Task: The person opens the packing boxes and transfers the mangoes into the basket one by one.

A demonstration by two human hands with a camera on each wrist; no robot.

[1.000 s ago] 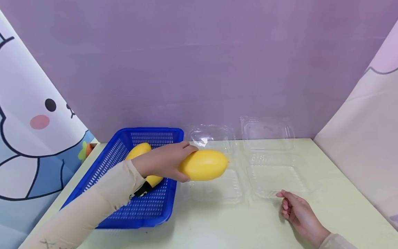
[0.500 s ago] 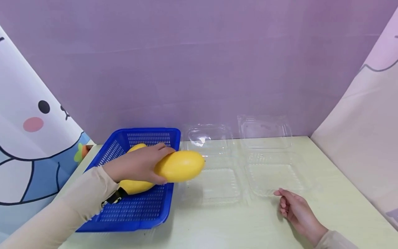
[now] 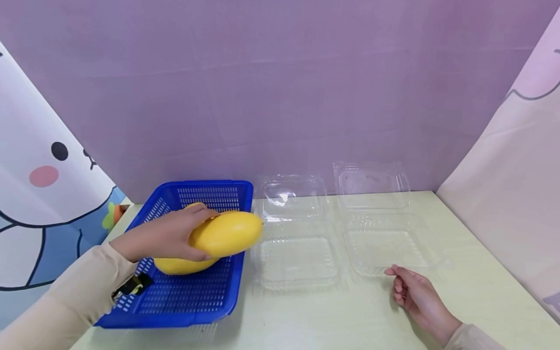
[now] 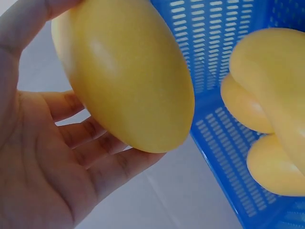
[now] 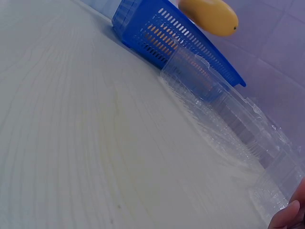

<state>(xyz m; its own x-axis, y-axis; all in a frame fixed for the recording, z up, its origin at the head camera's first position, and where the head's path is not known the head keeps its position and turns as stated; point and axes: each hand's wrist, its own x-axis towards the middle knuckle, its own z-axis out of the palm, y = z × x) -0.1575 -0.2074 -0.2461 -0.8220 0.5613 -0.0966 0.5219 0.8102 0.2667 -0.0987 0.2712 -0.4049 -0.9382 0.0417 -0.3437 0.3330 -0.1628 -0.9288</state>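
Observation:
My left hand (image 3: 177,236) grips a yellow mango (image 3: 229,233), thumb on one side and fingers on the other. It holds the fruit above the right part of a blue plastic basket (image 3: 238,291). Below the hand, other yellow mangoes (image 4: 281,95) lie in the basket, partly hidden in the head view. At the table's right, my right hand (image 3: 422,301) rests with loosely curled fingers. Its fingertips are by the front rim of the right clear plastic container (image 3: 387,248); whether they touch it is hard to tell.
A second clear container (image 3: 297,260) stands between the basket and the right container. Both have their lids (image 3: 372,187) raised at the back. A purple cloth (image 3: 280,97) hangs behind the pale table (image 3: 297,321), with printed cloths (image 3: 26,194) at the sides.
My left hand has carried the mango leftward, from over the left container to above the basket. The right hand stays in place. The view has shifted slightly.

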